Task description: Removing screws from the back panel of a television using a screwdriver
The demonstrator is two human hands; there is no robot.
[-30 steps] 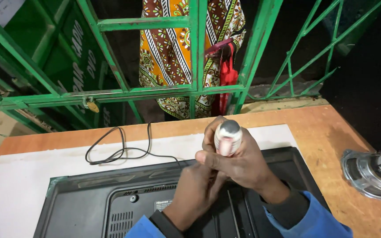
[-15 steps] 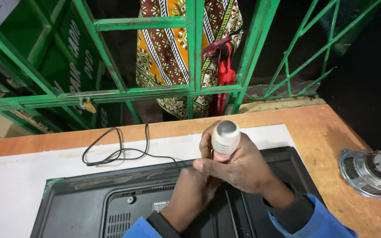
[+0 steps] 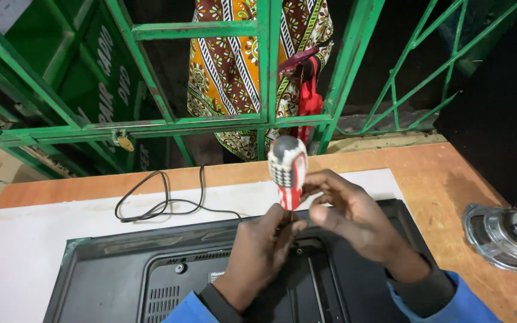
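A screwdriver with a grey, white and red handle (image 3: 287, 169) stands upright over the back of a black flat television (image 3: 121, 275) that lies face down. My left hand (image 3: 258, 254) pinches the bottom of the handle where the shaft begins; the shaft and tip are hidden behind its fingers. From the right, my right hand (image 3: 357, 222) reaches in and its fingertips rest against the red lower part of the handle. Both sleeves are blue.
The television lies on a white sheet (image 3: 25, 239) on a wooden table (image 3: 444, 173). A black cable (image 3: 163, 200) loops behind it. A round metal speaker part (image 3: 507, 236) sits at the right edge. Behind a green metal grille (image 3: 264, 66) with a padlock (image 3: 125, 142) stands a person in a patterned garment (image 3: 228, 66).
My right hand has slid down off the top of the handle, so most of the handle now shows. The view has shifted slightly.
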